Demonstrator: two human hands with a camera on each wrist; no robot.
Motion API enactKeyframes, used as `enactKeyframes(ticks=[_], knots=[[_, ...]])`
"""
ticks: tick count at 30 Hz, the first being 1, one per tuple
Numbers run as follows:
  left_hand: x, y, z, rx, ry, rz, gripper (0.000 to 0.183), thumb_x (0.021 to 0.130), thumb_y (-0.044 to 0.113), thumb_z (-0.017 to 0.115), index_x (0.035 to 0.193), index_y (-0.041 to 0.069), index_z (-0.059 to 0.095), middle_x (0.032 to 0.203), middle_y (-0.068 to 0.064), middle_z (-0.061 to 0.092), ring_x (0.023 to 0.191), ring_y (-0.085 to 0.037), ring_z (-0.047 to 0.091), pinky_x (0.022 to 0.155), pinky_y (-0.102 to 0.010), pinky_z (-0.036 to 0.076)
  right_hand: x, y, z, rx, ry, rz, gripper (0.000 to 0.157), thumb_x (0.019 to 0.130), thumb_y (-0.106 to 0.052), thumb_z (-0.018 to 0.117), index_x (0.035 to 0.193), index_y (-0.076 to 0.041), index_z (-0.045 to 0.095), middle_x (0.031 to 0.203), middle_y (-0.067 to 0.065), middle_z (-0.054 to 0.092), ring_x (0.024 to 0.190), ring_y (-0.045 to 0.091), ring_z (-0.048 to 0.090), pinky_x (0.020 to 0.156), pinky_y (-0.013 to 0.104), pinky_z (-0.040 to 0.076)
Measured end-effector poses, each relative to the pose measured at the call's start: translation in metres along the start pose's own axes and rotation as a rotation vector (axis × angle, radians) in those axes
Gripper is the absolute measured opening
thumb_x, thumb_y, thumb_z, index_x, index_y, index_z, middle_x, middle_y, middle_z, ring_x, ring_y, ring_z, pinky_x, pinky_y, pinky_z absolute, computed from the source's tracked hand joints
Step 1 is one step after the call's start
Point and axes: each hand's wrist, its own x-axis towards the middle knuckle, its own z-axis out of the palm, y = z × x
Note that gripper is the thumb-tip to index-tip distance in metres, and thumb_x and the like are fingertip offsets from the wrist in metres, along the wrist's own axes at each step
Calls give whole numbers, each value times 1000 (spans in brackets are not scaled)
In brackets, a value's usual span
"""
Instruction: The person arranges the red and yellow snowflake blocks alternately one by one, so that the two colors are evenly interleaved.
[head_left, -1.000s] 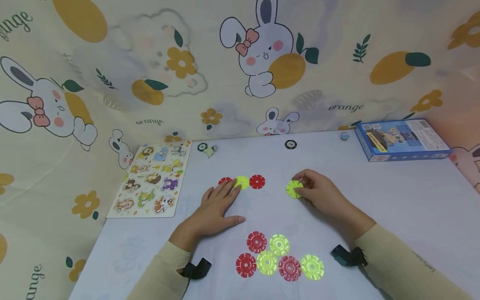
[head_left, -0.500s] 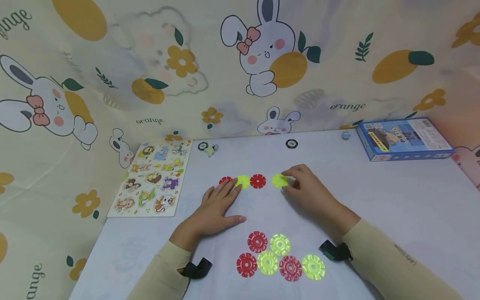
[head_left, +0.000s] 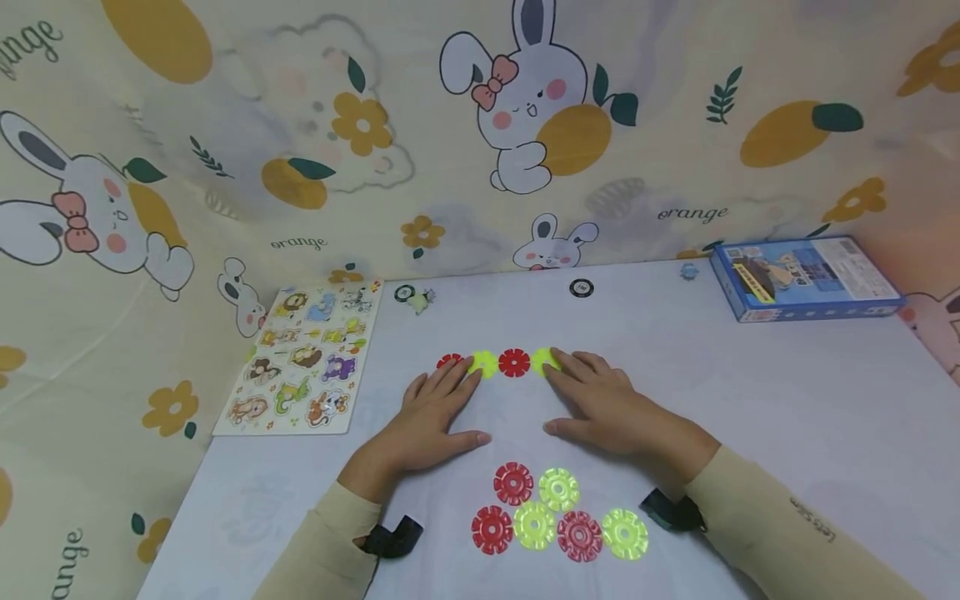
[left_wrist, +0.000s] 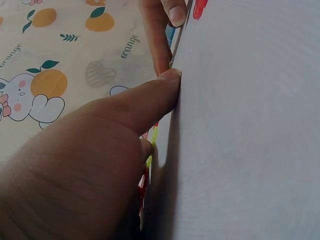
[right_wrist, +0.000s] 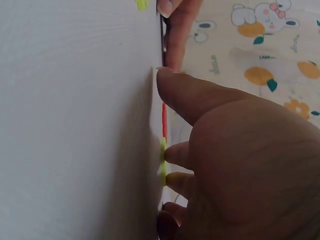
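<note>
Across the middle of the white table, flat notched plastic discs lie in a row: a red disc (head_left: 450, 360) at the left end, a yellow-green disc (head_left: 484, 364), another red disc (head_left: 514, 362) and a yellow-green disc (head_left: 543, 361) at the right end. My left hand (head_left: 431, 417) lies spread with its fingertips on the two left discs, hiding part of them. Fingertips of my right hand (head_left: 607, 400) rest on the right-end disc, partly covering it; the right wrist view shows two of these fingers (right_wrist: 179, 155) touching its edge. Both thumbs stretch inward over the tablecloth.
Nearer me lies a cluster of red and yellow-green discs (head_left: 534, 525). An animal puzzle board (head_left: 306, 358) is at the left, a blue box (head_left: 806, 279) at the back right. Black ring-shaped pieces (head_left: 581, 288) and small figures (head_left: 420, 302) sit along the back edge.
My right hand has moved left, bringing the yellow-green disc up to the row's right end. Its pinch has loosened and the fingers now lie spread on the disc. The left hand has stayed put.
</note>
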Motion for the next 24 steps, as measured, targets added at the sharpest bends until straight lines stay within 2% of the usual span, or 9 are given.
enactKeyframes(ticks=[10, 13, 16, 19, 21, 24], knots=[[0, 1, -1, -2, 6, 4, 89, 83, 74, 45, 154, 26, 20, 160, 5, 5, 144, -20, 2, 109, -59, 6, 1, 1, 2, -1, -7, 17, 90, 79, -70, 58, 151, -22, 33, 158, 3, 15, 140, 32, 14, 99, 55, 29], [0, 1, -1, -7, -3, 0, 89, 82, 75, 44, 154, 27, 19, 160, 5, 4, 144, -19, 1, 109, -58, 6, 1, 0, 0, 56, 16, 28, 89, 79, -68, 60, 151, -24, 33, 158, 3, 15, 140, 34, 15, 99, 60, 28], [1, 1, -1, -14, -9, 0, 89, 82, 75, 44, 154, 28, 18, 160, 5, 4, 144, -19, 1, 109, -58, 6, -3, -4, -5, 215, 69, 46, 83, 81, -61, 65, 149, -26, 34, 157, 2, 19, 140, 32, 17, 99, 63, 29], [1, 1, -1, -12, -9, 2, 90, 82, 75, 44, 154, 28, 18, 160, 5, 4, 144, -19, 2, 109, -58, 6, -9, -10, -9, 458, 104, 39, 74, 82, -52, 69, 146, -31, 37, 151, 0, 30, 135, 26, 28, 96, 57, 38], [1, 1, -1, -10, -7, 2, 90, 82, 75, 44, 154, 27, 19, 160, 5, 4, 144, -19, 2, 109, -58, 6, -14, -17, -10, 626, 87, 12, 69, 83, -47, 71, 143, -35, 39, 146, -3, 37, 128, 23, 39, 94, 51, 43], [0, 0, -1, -8, -5, 0, 90, 82, 75, 44, 154, 28, 19, 160, 5, 4, 144, -19, 2, 109, -58, 6, -20, -31, -7, 824, -16, -55, 64, 86, -38, 71, 141, -38, 37, 143, -2, 41, 120, 23, 47, 92, 48, 44]])
